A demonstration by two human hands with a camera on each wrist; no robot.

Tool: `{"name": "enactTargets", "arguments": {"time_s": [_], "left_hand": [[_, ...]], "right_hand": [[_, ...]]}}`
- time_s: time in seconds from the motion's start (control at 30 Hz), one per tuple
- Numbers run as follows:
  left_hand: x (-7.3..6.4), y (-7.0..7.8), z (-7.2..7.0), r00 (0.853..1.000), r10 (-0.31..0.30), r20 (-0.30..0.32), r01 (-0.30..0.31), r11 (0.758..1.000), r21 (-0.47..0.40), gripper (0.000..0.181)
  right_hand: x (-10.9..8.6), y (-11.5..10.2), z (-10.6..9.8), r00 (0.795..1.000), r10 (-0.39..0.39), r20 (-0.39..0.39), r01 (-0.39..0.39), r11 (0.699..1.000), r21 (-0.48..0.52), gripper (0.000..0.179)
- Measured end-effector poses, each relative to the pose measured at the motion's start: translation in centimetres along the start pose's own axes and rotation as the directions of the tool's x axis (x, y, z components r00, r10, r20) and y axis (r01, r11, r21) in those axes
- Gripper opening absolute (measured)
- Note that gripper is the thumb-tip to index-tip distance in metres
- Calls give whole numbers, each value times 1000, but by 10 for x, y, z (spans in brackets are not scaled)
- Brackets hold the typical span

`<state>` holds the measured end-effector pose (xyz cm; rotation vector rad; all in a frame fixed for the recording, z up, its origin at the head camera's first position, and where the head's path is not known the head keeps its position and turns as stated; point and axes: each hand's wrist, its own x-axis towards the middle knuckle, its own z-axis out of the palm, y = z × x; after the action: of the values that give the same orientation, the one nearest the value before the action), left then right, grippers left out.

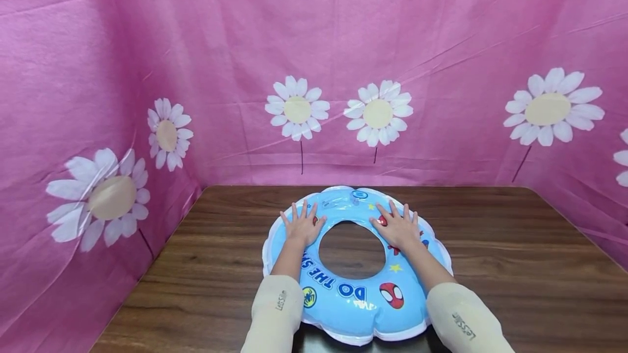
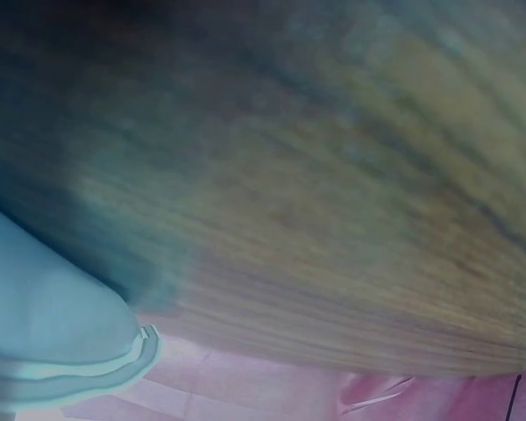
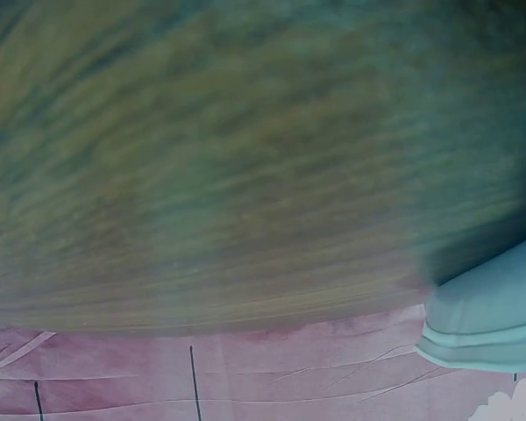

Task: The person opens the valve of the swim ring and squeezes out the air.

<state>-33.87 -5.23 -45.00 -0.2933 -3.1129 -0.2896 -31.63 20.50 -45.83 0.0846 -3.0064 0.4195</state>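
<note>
A light blue inflated swim ring (image 1: 343,315) with a white scalloped edge lies on the brown wooden table (image 1: 206,266), its front edge reaching the near side. Cartoon faces, stars and lettering are printed on it. My left hand (image 1: 300,229) rests on the ring's left part with the fingers straight and spread. On the right part, my right hand (image 1: 399,229) lies the same way, palm down. Part of the ring (image 2: 53,298) appears at the lower left of the left wrist view. In the right wrist view the ring (image 3: 491,307) shows at the lower right.
A pink cloth (image 1: 235,42) printed with white daisies hangs behind the table and along its sides. The table's far edge runs just behind the ring. Wood surface extends to the left and right of the ring. Cream sleeves cover both forearms.
</note>
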Motion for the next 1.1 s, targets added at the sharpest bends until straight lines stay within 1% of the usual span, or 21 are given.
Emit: {"name": "enactTargets", "arguments": {"time_s": [0.13, 0.43, 0.63, 0.8, 0.9, 0.97, 1.0, 1.03, 1.07, 1.1], "left_hand": [[1, 1, 1, 1000, -2, 5, 2, 1000, -3, 64], [4, 2, 6, 1000, -17, -6, 18, 1000, 7, 65], [3, 2, 5, 999, -43, -21, 44, 999, 21, 66], [2, 2, 4, 998, -46, -36, 47, 999, 13, 66], [1, 1, 4, 999, -43, -33, 43, 999, 15, 66], [1, -1, 4, 999, -30, -31, 30, 999, -12, 65], [0, -2, 3, 999, -22, -37, 20, 999, -41, 64], [1, -3, 2, 999, -16, -41, 12, 996, -88, 64], [1, -5, 1, 998, -12, -54, 3, 988, -156, 62], [1, -7, -1, 998, -11, -63, -5, 971, -240, 61]], "right_hand": [[-1, 0, 0, 1000, 6, -5, -6, 1000, 3, 70], [-2, 0, 1, 999, 30, -15, -30, 1000, 5, 73], [0, -1, 0, 999, 45, -1, -45, 999, -7, 73], [0, -1, -2, 999, 46, -2, -46, 999, 1, 73], [-1, 1, -2, 999, 42, 7, -43, 999, 19, 73], [-1, 3, -2, 999, 40, 19, -40, 999, 33, 73], [-1, 4, -2, 999, 32, 22, -32, 999, 44, 74], [-1, 6, -3, 1000, 21, 21, -23, 998, 60, 73], [-1, 8, -4, 1000, 6, 17, -7, 997, 78, 73], [-1, 11, -6, 1000, -7, 8, 6, 995, 101, 71]]}}
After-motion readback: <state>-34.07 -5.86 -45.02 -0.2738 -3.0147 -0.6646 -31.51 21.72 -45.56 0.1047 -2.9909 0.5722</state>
